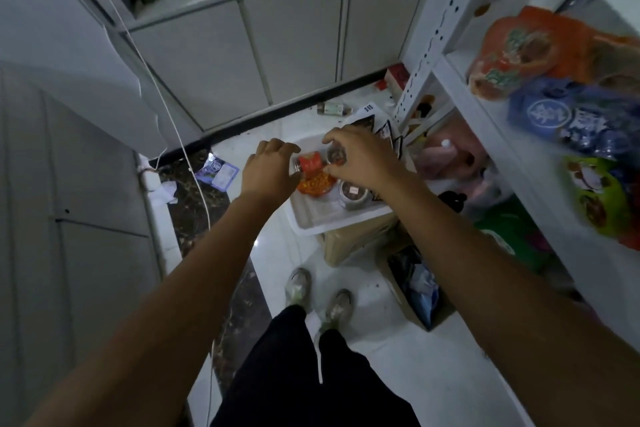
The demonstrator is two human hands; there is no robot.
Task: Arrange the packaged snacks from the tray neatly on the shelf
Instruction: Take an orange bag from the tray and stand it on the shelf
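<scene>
Tray (311, 218): white, set on a cardboard box (349, 239), just toward 12 o'clock from the centre of view.
Left hand (270, 166): fingers curled round the 9 o'clock end of a red-labelled jar (311, 162) lying in the tray.
Right hand (360, 158): thumb and fingers closed round a round tub (336, 154) at the jar's 3 o'clock.
Also in tray: orange packet (317, 185) and second tub (349, 191) toward 6 o'clock.
Shelf (485, 121): at 3 o'clock; orange bag (519, 48), blue bag (568, 114) and green bag (599, 194) laid on it.

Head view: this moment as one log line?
left hand grips red-labelled jar | right hand curls round small jar | both over tray
</scene>
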